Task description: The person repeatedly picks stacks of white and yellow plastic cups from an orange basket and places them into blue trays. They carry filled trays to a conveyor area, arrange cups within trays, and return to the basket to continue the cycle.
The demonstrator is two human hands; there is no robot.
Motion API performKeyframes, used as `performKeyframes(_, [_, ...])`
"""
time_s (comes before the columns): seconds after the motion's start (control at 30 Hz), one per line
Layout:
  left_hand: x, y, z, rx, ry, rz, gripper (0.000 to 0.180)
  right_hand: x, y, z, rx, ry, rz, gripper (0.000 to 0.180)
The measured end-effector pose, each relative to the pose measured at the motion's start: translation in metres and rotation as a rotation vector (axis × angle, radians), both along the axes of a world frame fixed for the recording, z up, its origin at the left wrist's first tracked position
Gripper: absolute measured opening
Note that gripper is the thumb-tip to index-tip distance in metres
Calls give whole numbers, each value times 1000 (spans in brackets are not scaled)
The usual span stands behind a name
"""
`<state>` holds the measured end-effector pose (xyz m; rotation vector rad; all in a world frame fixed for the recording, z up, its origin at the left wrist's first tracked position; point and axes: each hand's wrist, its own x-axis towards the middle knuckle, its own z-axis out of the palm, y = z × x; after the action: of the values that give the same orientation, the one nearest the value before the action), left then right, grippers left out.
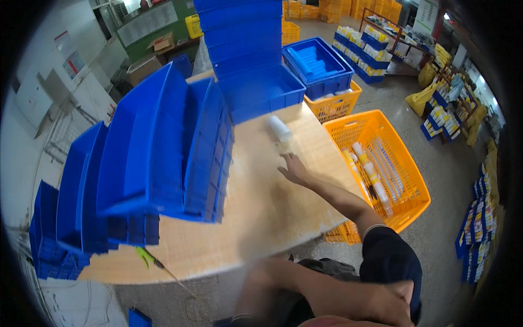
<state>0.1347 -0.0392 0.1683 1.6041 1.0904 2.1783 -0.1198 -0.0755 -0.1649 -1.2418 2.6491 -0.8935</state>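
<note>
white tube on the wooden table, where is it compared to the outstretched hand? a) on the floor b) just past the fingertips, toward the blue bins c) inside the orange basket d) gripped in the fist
b: the white tube lies on the wooden table just beyond the fingertips of the right hand, which looks open and reaches toward it, with a blue bin right behind it.

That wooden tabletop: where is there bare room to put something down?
The wooden tabletop is bare between the tilted blue plastic bins on its left and the right hand, down to its near edge. The far end is crowded by a white cylindrical roll and a tall stack of blue bins.
</note>
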Motion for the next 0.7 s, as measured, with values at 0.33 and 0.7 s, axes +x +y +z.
performKeyframes(0.33, [-265,-186,-144,-475,-286,1079,42,-136,-98,-27,-11,-247,-523,54])
performKeyframes(0.7, [-442,-245,-330,-1199,-152,2102,36,-4,186,6,-142,-322,-868,75])
